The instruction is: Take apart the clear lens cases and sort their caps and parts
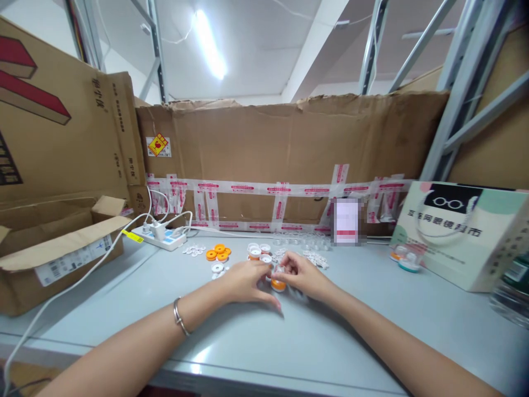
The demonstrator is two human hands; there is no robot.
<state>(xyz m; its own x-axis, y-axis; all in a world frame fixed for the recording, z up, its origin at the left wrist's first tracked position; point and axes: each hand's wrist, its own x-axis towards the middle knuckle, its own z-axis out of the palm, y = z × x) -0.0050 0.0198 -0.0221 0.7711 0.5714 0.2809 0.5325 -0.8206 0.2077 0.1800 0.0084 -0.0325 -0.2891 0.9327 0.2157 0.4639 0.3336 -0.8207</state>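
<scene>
My left hand (246,282) reaches over the table with its thumb stretched out and apart from the fingers. Its fingertips are close to an orange-and-white round plastic part (278,285). My right hand (305,274) is closed in a pinch on a small clear plastic piece (280,269), just above that orange part. Whether the two pieces are joined, I cannot tell. Beyond my left hand lie several white round parts (254,252), a white ring (217,268) and a group of orange rings (218,253). Small white pieces (316,259) are spread behind my right hand.
A power strip (163,236) with white cables stands at the back left, near an open cardboard box (61,248). Clear parts (306,240) line the back. At right are finished-looking round cases (408,261), a paper bag (458,237) and a bottle (512,292).
</scene>
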